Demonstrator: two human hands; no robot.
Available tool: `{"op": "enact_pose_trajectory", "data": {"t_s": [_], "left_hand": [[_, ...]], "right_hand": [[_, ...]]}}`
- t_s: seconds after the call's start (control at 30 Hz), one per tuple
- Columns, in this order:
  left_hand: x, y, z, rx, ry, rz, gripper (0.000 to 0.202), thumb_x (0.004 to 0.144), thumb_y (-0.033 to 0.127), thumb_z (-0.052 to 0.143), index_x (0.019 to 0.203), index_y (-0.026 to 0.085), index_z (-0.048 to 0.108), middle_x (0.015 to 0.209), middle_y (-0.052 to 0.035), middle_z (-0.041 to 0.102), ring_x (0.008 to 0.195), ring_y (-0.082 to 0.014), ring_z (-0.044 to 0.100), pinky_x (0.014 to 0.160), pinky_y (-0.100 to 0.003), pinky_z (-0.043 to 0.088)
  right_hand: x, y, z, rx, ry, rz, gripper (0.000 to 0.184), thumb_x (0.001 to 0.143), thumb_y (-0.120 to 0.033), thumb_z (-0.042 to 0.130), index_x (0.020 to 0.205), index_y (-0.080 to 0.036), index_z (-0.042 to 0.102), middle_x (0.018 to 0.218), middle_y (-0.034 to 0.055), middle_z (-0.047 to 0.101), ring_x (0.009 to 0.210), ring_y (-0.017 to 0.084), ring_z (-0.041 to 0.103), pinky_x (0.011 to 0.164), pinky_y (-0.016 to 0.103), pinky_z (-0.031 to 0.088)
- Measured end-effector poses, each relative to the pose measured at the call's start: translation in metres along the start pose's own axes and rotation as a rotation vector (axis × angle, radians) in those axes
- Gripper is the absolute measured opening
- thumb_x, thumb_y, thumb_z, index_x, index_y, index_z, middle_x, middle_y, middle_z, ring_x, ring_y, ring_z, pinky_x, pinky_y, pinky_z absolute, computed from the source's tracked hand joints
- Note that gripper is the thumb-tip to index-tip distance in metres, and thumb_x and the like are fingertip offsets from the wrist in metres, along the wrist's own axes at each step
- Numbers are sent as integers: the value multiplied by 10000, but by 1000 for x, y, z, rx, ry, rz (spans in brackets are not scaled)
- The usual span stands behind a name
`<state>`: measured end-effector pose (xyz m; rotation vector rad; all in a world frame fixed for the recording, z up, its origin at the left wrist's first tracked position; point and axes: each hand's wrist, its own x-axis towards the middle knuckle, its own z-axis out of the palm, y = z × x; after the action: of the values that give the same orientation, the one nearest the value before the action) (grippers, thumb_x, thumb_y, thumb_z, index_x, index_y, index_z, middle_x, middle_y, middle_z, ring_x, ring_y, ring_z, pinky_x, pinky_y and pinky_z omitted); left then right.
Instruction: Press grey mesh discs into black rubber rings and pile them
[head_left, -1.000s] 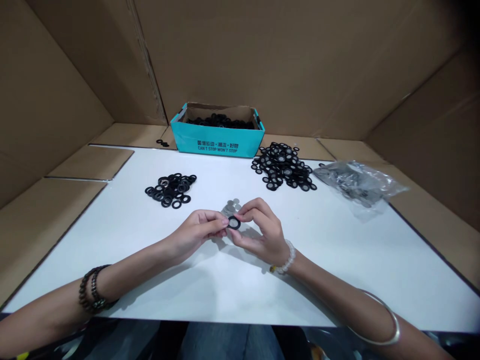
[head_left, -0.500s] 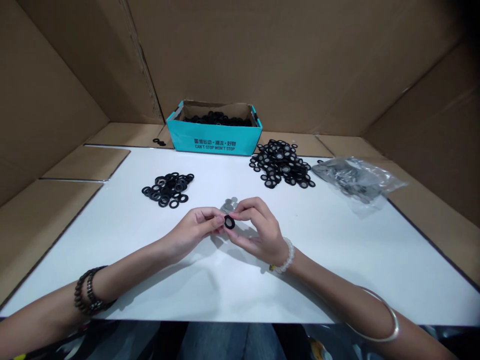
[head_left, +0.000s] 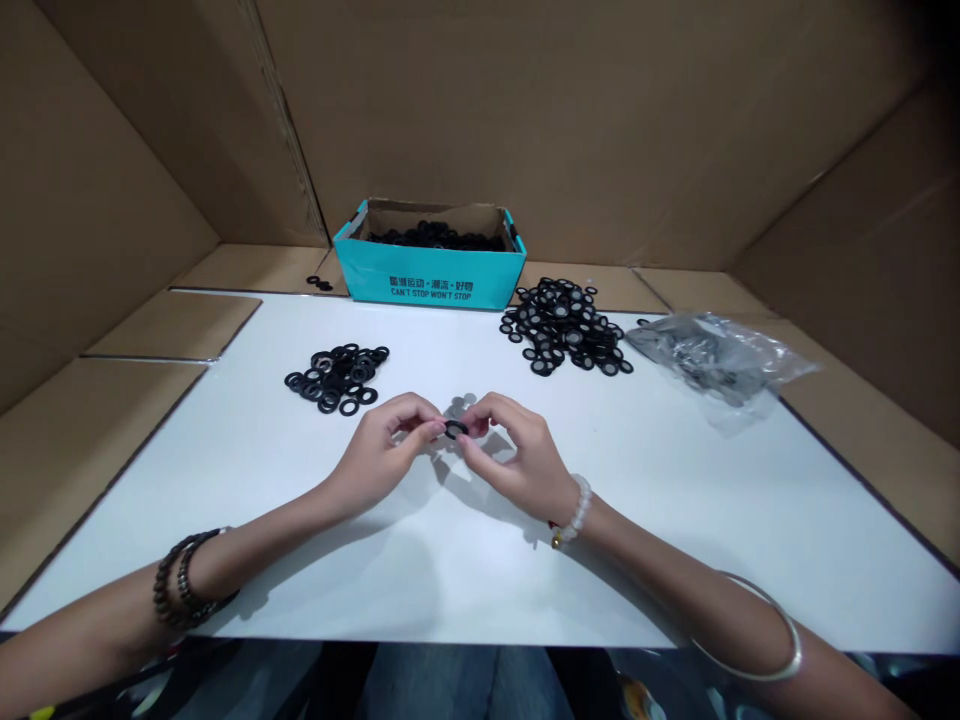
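Seated at a white counter [head_left: 480, 565] walled in by brown cardboard sheets [head_left: 600, 120], a person works with both bare hands at the center of the frame. At far lower left, a dark beaded bracelet [head_left: 184, 578] circles the left wrist. Farther up, a loose pile of black rubber washers [head_left: 336, 378] lies on the counter, left of center, and a few stray washers [head_left: 320, 284] sit on the cardboard at the counter's far edge, just beside a teal cardboard box [head_left: 429, 280] printed "CAN'T STOP WON'T STOP" and holding more black washers. At center, the left hand [head_left: 382, 455] and right hand [head_left: 521, 460] meet, their fingers curled inward, pinching a single black rubber washer [head_left: 455, 430] between their fingertips, held up off the counter. Just behind it, a small cluster of silver metal discs [head_left: 459, 404] lies flat. A white beaded bracelet [head_left: 576, 510] rings the right wrist, and a thin silver bangle [head_left: 750, 630] hangs on the right forearm at lower right. At upper right, a larger heap of black washers with grey centers [head_left: 562, 325] sits near a crumpled clear plastic bag [head_left: 720, 355] of dark and grey parts.
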<state>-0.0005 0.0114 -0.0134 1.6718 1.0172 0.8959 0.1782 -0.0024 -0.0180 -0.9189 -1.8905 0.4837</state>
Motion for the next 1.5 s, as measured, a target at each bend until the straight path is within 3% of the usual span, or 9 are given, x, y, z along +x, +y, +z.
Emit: {"op": "enact_pose_trajectory", "data": {"t_s": [0.17,0.43,0.6,0.77,0.87,1.0,1.17,1.3,1.5], "left_hand": [[-2,1,-1,303,48,174,179,861,240,520,701,186,580,765,-37,621,741,-171,557,695,-285,397],[-4,2,3,350,107,214,151,828,224,539,690,212,600,735,-42,626,741,-199,553,701,-312,393],[-4,2,3,378,88,186,166,847,221,516,698,198,586,746,-42,612,719,-181,545,663,-291,381],[-4,5,3,332,80,146,171,834,231,527,677,189,583,727,-34,604,682,-165,525,590,-265,350],[-2,7,3,196,94,9,184,814,293,560,680,174,603,711,-32,604,676,-162,523,587,-257,354],[1,4,2,-142,17,-185,235,782,365,611,692,148,613,679,-21,599,634,-137,506,608,-253,369],[2,0,2,-422,-66,-286,201,747,330,663,672,146,631,614,6,573,594,-106,486,615,-239,376],[1,2,4,-472,-86,-339,161,714,289,690,677,138,651,652,-4,603,607,-103,510,634,-245,395],[1,2,4,-470,-64,-390,122,687,245,692,718,129,675,655,0,613,608,-102,517,628,-241,387]], "right_hand": [[0,0,5,22,-12,79,76,764,-122,542,729,-186,520,652,-14,534,606,112,499,567,245,427],[0,1,7,-35,-8,96,83,757,-116,550,713,-183,533,657,-5,559,617,119,508,584,252,431],[0,3,4,41,-76,77,76,783,-127,554,722,-171,549,668,0,563,636,119,524,589,250,438],[1,7,0,144,-156,187,62,808,-165,575,748,-166,590,699,11,616,651,118,555,607,252,458],[1,7,0,184,-112,243,58,806,-216,615,834,-166,604,721,12,621,666,123,570,620,257,476],[3,9,-3,147,-149,105,286,825,-187,603,1108,-183,559,805,20,619,703,125,578,673,274,502],[3,10,-5,26,-156,-44,147,858,-189,570,997,-163,609,812,50,630,742,150,585,669,285,497],[2,9,-2,-20,-136,-115,182,854,-223,586,1020,-149,600,778,52,614,734,163,569,675,304,498],[3,10,-4,-98,-210,-243,243,883,-197,526,1119,-150,555,931,104,611,870,199,558,752,352,496]]}}
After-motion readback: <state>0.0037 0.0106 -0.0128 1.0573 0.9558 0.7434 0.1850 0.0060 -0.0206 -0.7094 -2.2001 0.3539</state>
